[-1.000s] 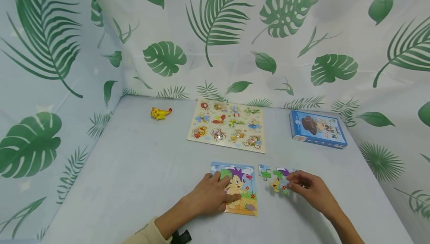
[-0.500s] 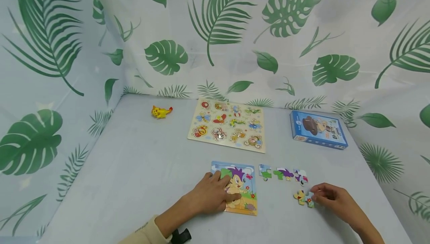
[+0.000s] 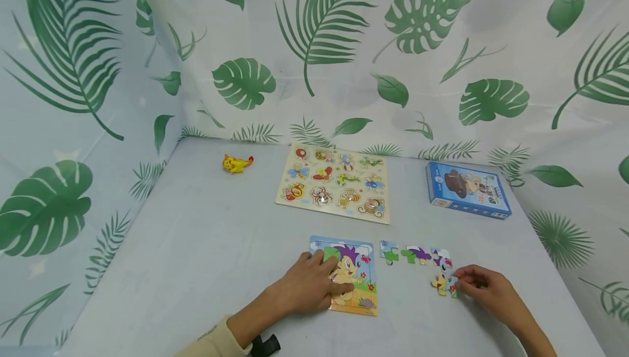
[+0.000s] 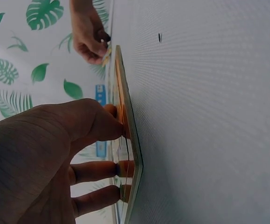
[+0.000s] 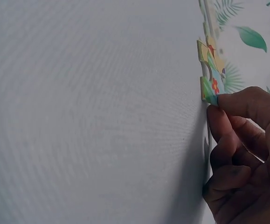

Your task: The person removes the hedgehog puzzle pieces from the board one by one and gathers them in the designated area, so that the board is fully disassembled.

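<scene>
My left hand (image 3: 307,286) rests with fingers spread on a small framed jigsaw puzzle (image 3: 365,294) that shows a purple-haired cartoon hedgehog. In the left wrist view its fingertips press the face of that puzzle (image 4: 130,140). To the right, my right hand (image 3: 491,294) pinches two joined puzzle pieces (image 5: 214,88), one yellow and one with a red flower, between thumb and index finger. Just beyond them lies a purple-and-white piece (image 3: 441,257); whether they touch it I cannot tell. A blue-green corner piece (image 3: 389,252) and a green-purple piece (image 3: 417,254) lie left of it.
A wooden insect puzzle board (image 3: 333,182) lies farther back. Behind and right of the loose pieces is a blue box (image 3: 469,189). A yellow cat-like toy (image 3: 237,164) sits at the back left. A leaf-print curtain (image 3: 339,111) borders the white table (image 3: 211,248).
My right hand has carried the joined pieces right and toward me, then slightly away again, up near the purple-and-white piece. The left hand has stayed on the framed puzzle.
</scene>
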### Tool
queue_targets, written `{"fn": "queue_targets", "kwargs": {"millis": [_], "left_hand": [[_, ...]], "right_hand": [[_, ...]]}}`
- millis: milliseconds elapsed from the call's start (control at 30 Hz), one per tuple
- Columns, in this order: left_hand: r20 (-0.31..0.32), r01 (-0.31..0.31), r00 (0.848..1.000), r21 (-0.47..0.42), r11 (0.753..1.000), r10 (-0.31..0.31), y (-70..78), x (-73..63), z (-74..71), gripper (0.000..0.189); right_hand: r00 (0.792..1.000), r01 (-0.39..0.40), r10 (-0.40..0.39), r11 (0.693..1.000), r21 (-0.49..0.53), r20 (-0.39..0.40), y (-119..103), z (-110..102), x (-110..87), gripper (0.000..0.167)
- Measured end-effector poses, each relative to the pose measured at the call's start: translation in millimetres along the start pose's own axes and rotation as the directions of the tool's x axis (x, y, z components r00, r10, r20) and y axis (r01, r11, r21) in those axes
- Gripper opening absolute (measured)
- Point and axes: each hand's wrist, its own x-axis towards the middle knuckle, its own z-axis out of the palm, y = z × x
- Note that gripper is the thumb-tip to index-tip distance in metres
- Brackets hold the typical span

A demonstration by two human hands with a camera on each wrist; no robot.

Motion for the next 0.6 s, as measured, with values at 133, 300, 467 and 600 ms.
{"fn": "queue_targets", "kwargs": {"millis": [133, 300, 467, 600], "left_hand": [[-0.008, -0.003, 1.0, -0.002, 1.0, 0.003, -0.7, -0.6, 0.9, 0.047], [-0.013, -0.003, 1.0, -0.015, 1.0, 0.003, -1.0, -0.8, 2.3, 0.047], [-0.014, -0.002, 1.0, -0.023, 1.0, 0.002, -1.6, -0.2, 2.1, 0.047], [-0.017, -0.001, 1.0, -0.02, 1.0, 0.001, -1.9, -0.3, 1.5, 0.046]], "right_hand": [[1.0, 0.017, -0.018, 0.999, -0.041, -0.019, -0.9, 1.2, 0.5, 0.022], [0.999, 0.028, -0.03, 0.998, -0.064, -0.024, -1.4, 2.4, 1.9, 0.02], [0.999, 0.03, -0.032, 0.997, -0.07, -0.028, -0.7, 2.9, 2.4, 0.019], [0.999, 0.036, -0.039, 0.997, -0.071, -0.037, -0.1, 3.6, 2.7, 0.018]]}}
